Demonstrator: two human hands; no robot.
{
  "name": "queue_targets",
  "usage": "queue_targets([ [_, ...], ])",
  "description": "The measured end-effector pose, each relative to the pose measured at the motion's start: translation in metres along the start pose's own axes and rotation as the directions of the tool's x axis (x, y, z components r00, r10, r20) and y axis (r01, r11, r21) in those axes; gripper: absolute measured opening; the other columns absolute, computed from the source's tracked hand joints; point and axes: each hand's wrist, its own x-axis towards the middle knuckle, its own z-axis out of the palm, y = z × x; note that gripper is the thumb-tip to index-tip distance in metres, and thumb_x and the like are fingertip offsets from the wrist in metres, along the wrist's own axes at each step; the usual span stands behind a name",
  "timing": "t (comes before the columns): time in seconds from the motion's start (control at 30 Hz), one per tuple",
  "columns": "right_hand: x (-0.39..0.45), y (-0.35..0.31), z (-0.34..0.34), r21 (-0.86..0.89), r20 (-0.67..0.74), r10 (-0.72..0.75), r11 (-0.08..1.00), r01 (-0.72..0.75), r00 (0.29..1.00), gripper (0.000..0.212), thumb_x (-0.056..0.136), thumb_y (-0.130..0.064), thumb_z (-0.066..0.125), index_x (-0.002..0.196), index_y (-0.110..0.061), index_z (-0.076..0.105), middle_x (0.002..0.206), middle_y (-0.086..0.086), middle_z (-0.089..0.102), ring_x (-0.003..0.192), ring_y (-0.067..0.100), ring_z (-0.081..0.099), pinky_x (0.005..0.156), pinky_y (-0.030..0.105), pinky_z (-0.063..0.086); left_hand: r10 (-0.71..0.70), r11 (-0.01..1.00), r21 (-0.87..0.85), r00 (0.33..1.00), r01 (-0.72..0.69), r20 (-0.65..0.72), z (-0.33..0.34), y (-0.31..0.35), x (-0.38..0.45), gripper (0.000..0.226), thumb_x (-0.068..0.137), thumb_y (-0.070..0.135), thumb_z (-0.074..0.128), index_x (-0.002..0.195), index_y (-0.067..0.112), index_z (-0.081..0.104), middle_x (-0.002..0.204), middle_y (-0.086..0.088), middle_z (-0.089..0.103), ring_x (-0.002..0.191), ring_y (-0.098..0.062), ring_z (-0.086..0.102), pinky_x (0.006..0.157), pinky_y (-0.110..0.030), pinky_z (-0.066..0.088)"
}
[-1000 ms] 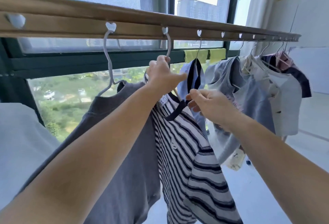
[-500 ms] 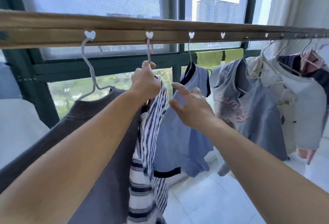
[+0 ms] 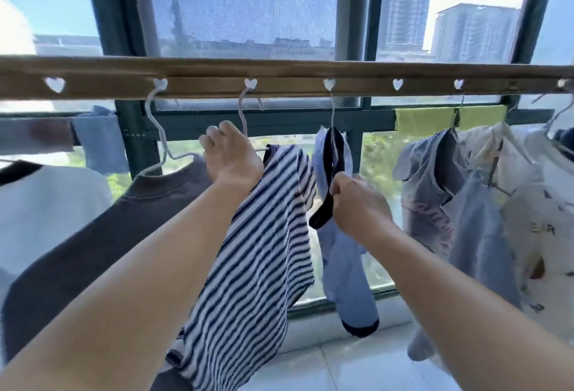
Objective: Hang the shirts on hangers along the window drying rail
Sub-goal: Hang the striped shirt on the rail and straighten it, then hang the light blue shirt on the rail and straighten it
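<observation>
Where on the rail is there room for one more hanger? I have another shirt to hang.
The heart hole at the far left is free, with no hanger hook in it. Another heart hole, right of the blue shirt, also looks empty. The far right end is crowded with overlapping shirts.

Only legible lettering: dark capital letters "EAR", printed on the chest of the white cotton shirt with small dark motifs (image 3: 540, 229) hanging at far right; start of the word lost in a fold. No other text, brand, number or sign readable anywhere.
</observation>
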Motion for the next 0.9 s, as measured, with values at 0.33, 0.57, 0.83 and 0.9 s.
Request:
queue_targets([
  [0.33,-0.011,0.065,-0.041,-0.023,-0.158,-0.063,0.998,0.060,0.985,0.038,0.083,0.005,0.040,0.102,-0.024,0.055,0.094,-0.002,0.043,0.072,0.024,0.049,0.064,0.029,0.037,0.387,0.805,-0.495,0.922,-0.328,0.019,0.029,0.058,-0.060,0.020,0.090,0.008,0.049,0.110,0.006,0.053,0.107,-0.010,0.053,0.090,-0.015,0.045,0.086,-0.027,0.043],
  [0.57,-0.012,0.102,-0.070,-0.029,-0.210,-0.017,1.000,0.012,0.977,0.036,0.086,0.002,0.035,0.096,-0.025,0.056,0.098,-0.003,0.048,0.075,0.027,0.049,0.064,0.031,0.036,0.363,0.808,-0.545,0.918,-0.224,0.160,0.059,0.090,-0.048,0.035,0.096,0.018,0.045,0.128,0.007,0.049,0.128,-0.013,0.050,0.118,-0.025,0.048,0.102,-0.033,0.037],
  [0.83,-0.004,0.143,-0.092,-0.005,-0.329,0.028,0.999,-0.032,0.944,0.019,0.089,-0.004,0.036,0.088,-0.021,0.044,0.087,-0.002,0.051,0.074,0.029,0.052,0.062,0.034,0.039,0.587,0.641,-0.711,0.782,-0.288,0.212,0.095,0.115,-0.024,0.028,0.097,0.025,0.045,0.106,0.008,0.065,0.094,-0.003,0.069,0.089,-0.012,0.062,0.079,-0.028,0.049],
  [0.9,-0.003,0.152,-0.097,0.011,-0.356,0.034,0.999,-0.032,0.934,0.013,0.093,-0.010,0.038,0.098,-0.020,0.044,0.087,-0.005,0.051,0.075,0.027,0.051,0.064,0.034,0.038,0.596,0.584,-0.769,0.780,-0.258,0.190,0.103,0.122,-0.020,0.029,0.097,0.023,0.047,0.075,0.010,0.063,0.061,0.009,0.054,0.054,0.004,0.049,0.055,-0.016,0.038],
])
